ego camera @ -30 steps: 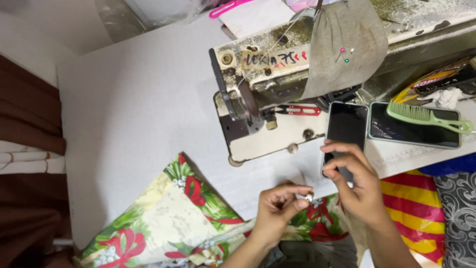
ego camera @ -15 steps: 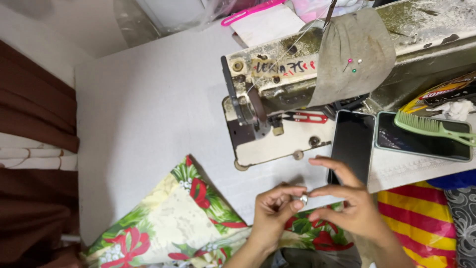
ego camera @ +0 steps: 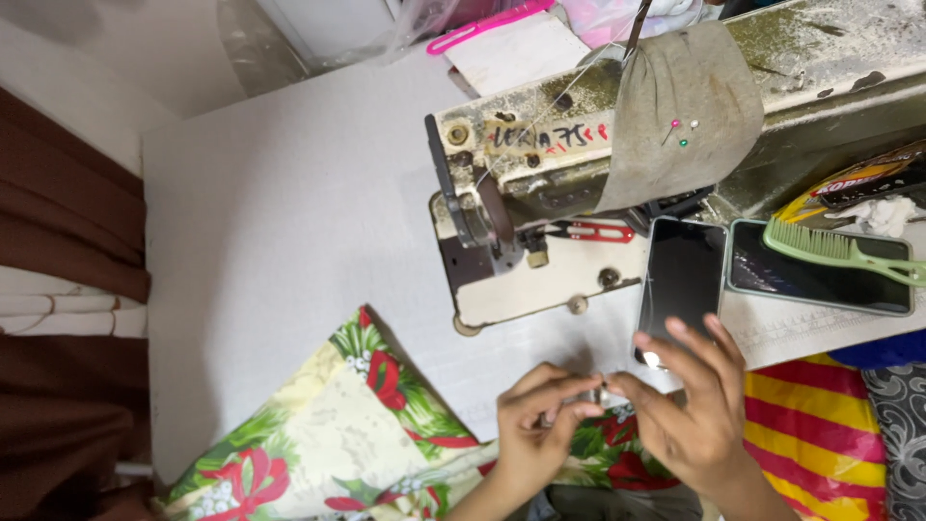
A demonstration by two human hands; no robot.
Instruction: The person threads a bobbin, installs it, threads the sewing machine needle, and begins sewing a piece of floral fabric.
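Closely paired, left hand and right hand are pinching one small metallic piece between their fingertips; right's other fingers are fanning open. Under both wrists, glossy floral fabric is lying crumpled. Beyond the fingers: one worn grey sewing machine, two flat dark phones, one ridged green comb.

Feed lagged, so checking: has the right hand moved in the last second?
Yes. The right hand shifted its pinch left, from under the dark phone's lower end to meet the left hand.
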